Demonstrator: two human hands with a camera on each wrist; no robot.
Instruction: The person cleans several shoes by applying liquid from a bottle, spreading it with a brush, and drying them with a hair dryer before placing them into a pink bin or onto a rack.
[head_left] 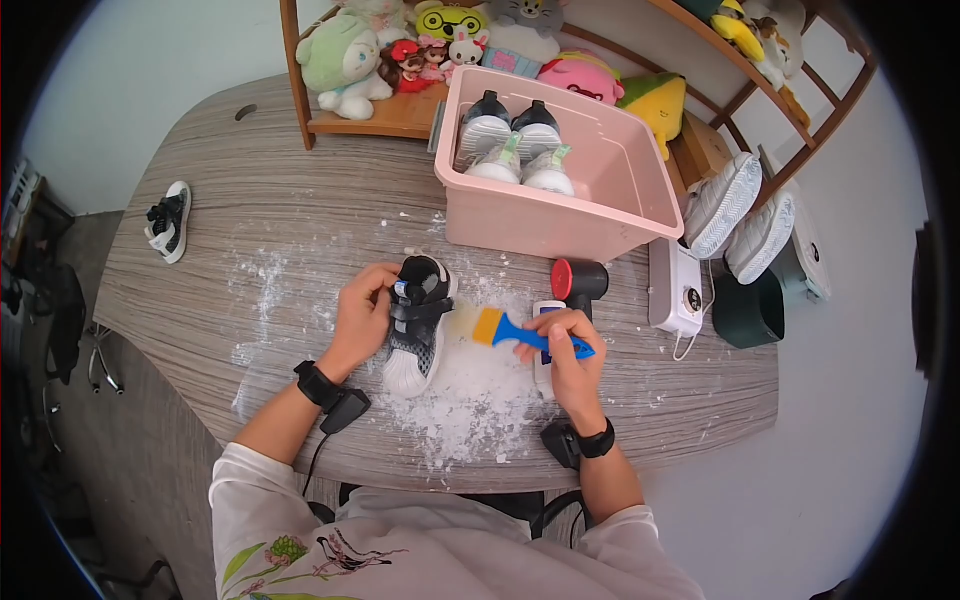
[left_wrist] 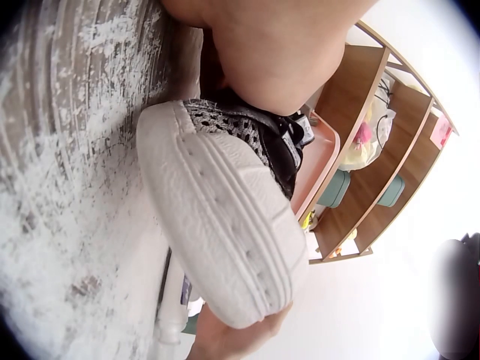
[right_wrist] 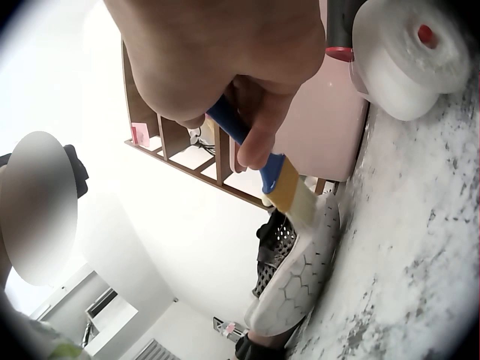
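Note:
A black and white shoe [head_left: 418,325] is held by my left hand [head_left: 362,318] over the powdery middle of the table, its toe toward me. In the left wrist view, the white sole and toe of the shoe [left_wrist: 217,217] fill the centre. My right hand [head_left: 570,360] grips the blue handle of a brush [head_left: 505,329] to the right of the shoe. From the right wrist view, the bristles of the brush [right_wrist: 296,201] are at the shoe's white side [right_wrist: 300,277], and my right hand's fingers [right_wrist: 259,142] curl round the handle.
White powder [head_left: 470,400] covers the table [head_left: 300,200] around the shoe. A white bottle [head_left: 545,375] and a black and red device [head_left: 580,280] are at the right. Behind stands a pink bin [head_left: 540,220] with shoes. Another shoe [head_left: 170,222] lies far left.

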